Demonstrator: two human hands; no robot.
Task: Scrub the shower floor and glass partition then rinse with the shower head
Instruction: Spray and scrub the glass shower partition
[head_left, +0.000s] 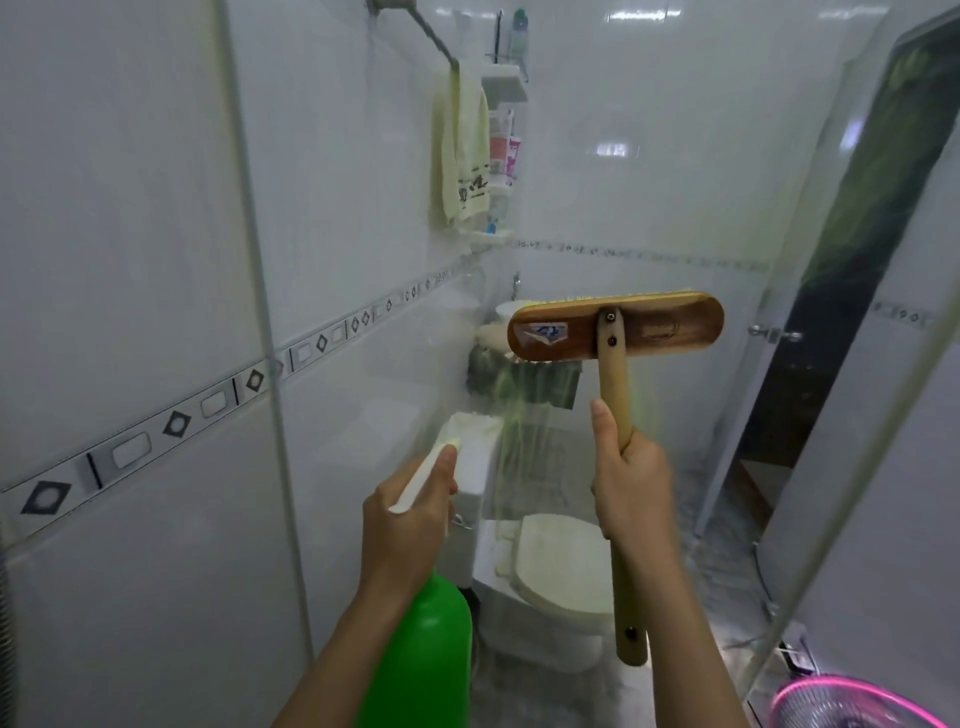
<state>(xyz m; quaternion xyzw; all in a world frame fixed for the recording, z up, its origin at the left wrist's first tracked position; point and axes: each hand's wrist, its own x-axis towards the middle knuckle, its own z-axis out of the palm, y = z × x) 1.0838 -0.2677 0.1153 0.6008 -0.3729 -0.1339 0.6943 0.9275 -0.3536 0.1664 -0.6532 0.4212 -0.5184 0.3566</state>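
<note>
As right hand (631, 483) grips brush (614, 397), head (654, 327) juts above.

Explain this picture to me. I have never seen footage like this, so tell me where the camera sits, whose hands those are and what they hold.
There is no machine here: a person wears one wide-angle camera on the head, so you look forward and down along their arms. The left hand grips a green spray bottle, a finger lying along its white nozzle. The right hand holds the handle of a wooden scrub brush, raised with its bristles facing the glass partition; greenish streaks run down the glass below it. Through the glass you see a toilet and a towel on the tiled wall. A pink-rimmed wire object shows at the lower right.
</note>
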